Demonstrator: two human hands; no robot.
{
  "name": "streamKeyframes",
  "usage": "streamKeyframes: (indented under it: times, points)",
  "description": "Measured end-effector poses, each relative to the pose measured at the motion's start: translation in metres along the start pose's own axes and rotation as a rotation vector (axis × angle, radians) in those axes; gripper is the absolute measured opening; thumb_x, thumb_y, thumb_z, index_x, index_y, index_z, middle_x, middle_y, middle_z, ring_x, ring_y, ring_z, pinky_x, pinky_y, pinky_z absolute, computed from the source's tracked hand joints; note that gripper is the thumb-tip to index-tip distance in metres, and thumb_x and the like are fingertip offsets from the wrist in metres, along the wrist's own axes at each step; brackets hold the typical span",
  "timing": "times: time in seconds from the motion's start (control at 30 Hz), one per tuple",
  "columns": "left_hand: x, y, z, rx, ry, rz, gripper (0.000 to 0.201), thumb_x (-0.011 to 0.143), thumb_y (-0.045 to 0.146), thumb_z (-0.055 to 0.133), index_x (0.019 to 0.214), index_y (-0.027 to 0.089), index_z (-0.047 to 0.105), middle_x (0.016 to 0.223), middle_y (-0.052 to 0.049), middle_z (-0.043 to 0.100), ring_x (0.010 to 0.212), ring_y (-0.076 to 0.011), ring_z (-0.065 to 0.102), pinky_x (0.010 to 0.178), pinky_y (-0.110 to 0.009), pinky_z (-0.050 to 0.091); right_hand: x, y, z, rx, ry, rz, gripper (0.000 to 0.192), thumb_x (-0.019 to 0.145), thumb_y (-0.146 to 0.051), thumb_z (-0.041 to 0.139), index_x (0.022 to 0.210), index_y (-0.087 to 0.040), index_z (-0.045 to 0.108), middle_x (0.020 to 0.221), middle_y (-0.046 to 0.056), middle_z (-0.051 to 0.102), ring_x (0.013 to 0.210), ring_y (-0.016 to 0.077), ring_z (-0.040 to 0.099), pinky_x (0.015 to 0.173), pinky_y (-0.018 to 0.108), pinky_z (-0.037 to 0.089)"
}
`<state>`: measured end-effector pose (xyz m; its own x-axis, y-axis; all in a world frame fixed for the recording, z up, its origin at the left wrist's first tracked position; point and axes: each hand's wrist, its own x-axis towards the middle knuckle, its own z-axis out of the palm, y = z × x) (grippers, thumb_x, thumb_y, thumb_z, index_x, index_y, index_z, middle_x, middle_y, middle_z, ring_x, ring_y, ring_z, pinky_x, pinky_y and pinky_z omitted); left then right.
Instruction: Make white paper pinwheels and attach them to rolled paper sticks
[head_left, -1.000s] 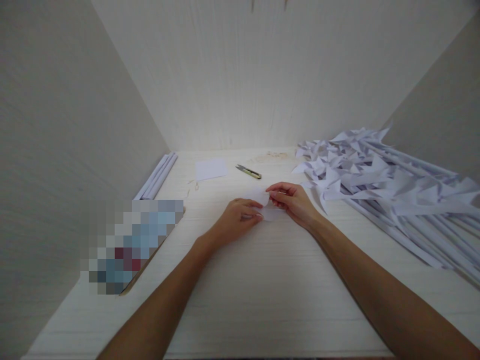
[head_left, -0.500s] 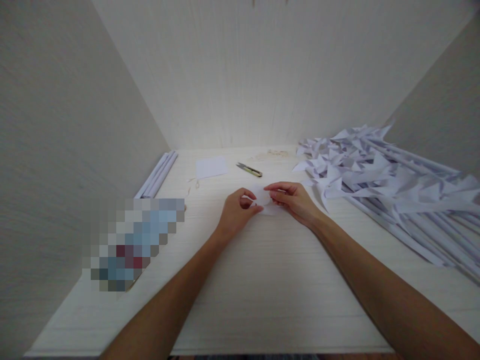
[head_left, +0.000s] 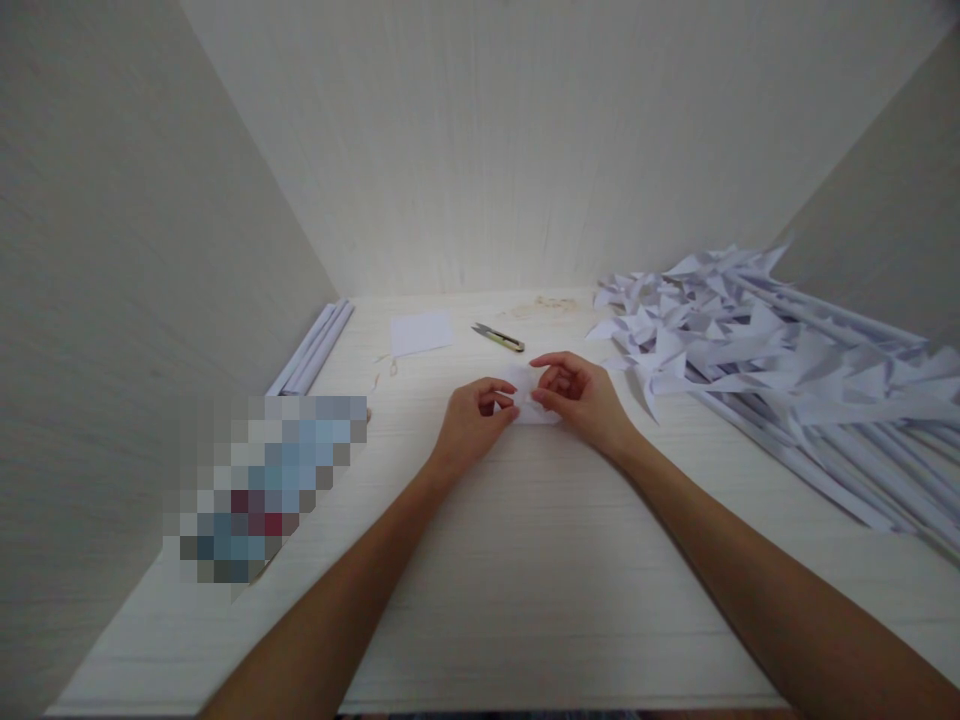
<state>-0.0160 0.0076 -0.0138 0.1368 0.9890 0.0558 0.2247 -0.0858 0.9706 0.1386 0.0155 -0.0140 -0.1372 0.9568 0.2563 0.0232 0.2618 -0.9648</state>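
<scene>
A small white paper piece [head_left: 530, 398] lay mid-worktop, pinched at its left edge by the left hand [head_left: 474, 420] and at its top by the fingertips of the right hand [head_left: 581, 397]. A second earlier the left hand had lain flat over the sheet; it had since curled up onto its fingertips, while the right hand's fingers had bent in over the paper, which suggested a fold was being worked rather than merely pressed. Just behind the hands lay a small pair of thread snips [head_left: 499, 338], near a flat white paper square [head_left: 421, 332] and a few thin rubber bands [head_left: 388, 364]. A heap of folded paper pinwheels on rolled paper sticks [head_left: 765, 360] crowded the right side; more rolled paper sticks [head_left: 313, 348] lay along the left wall. The pale wood-grain worktop [head_left: 525, 560] sat boxed in by three matching panels.
</scene>
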Motion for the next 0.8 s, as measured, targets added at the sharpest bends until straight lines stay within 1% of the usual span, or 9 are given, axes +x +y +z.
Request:
streamKeyframes:
  times: [0.23,0.37,0.47,0.6,0.7,0.77,0.8]
  points:
    - [0.001,-0.001,0.002,-0.001,0.030,0.013,0.014,0.057,0.014,0.061,0.070,0.013,0.064,0.060,0.001,0.061,0.048,-0.0063,0.045,0.049,-0.020,0.034,-0.005,0.001,0.004,-0.233,0.017,-0.197,0.023,0.067,-0.016,0.058,0.089,-0.019,0.053,0.061,-0.005,0.050,0.050,0.0075,0.046,0.048,0.022,0.039]
    - [0.000,-0.001,0.001,0.025,0.022,0.019,0.014,0.058,0.013,0.060,0.071,0.013,0.065,0.058,0.002,0.059,0.045,-0.0050,0.041,0.048,-0.020,0.033,-0.008,0.000,0.006,-0.391,0.023,-0.314,0.023,0.069,-0.013,0.055,0.091,-0.019,0.051,0.062,-0.004,0.051,0.050,0.0076,0.047,0.048,0.021,0.041]
    - [0.000,-0.001,0.001,0.039,0.018,0.027,0.014,0.058,0.013,0.060,0.072,0.012,0.065,0.058,0.002,0.058,0.046,-0.0055,0.041,0.048,-0.020,0.032,-0.010,-0.002,0.007,-0.529,0.011,-0.394,0.025,0.070,-0.009,0.052,0.093,-0.019,0.051,0.063,-0.003,0.053,0.050,0.0080,0.049,0.049,0.021,0.042]
    - [0.000,-0.002,0.001,0.034,0.014,0.039,0.014,0.058,0.013,0.060,0.072,0.012,0.065,0.058,0.002,0.059,0.047,-0.0060,0.041,0.048,-0.020,0.032,-0.012,-0.004,0.008,-0.673,-0.007,-0.467,0.026,0.072,-0.008,0.050,0.095,-0.019,0.051,0.064,-0.002,0.055,0.052,0.0091,0.050,0.052,0.021,0.044]
    - [0.001,-0.005,0.002,0.004,0.002,0.059,0.014,0.058,0.014,0.060,0.072,0.013,0.065,0.059,0.001,0.060,0.049,-0.0069,0.045,0.050,-0.021,0.035,-0.014,-0.005,0.010,-0.764,-0.055,-0.537,0.027,0.073,-0.006,0.048,0.097,-0.018,0.052,0.069,0.000,0.059,0.056,0.0103,0.052,0.056,0.023,0.044]
    - [0.002,-0.007,0.002,-0.008,-0.004,0.076,0.015,0.058,0.016,0.061,0.072,0.013,0.065,0.060,0.000,0.061,0.050,-0.0077,0.047,0.050,-0.021,0.036,-0.016,-0.004,0.011,-0.790,-0.089,-0.549,0.025,0.074,-0.006,0.047,0.095,-0.018,0.053,0.073,0.002,0.061,0.058,0.0111,0.053,0.057,0.024,0.044]
    - [0.002,-0.008,0.002,-0.006,-0.004,0.082,0.015,0.059,0.018,0.062,0.073,0.013,0.065,0.060,0.000,0.061,0.050,-0.0077,0.047,0.050,-0.021,0.036,-0.016,-0.004,0.011,-0.786,-0.087,-0.532,0.022,0.075,-0.007,0.048,0.092,-0.018,0.054,0.073,0.002,0.061,0.059,0.0114,0.053,0.057,0.024,0.044]
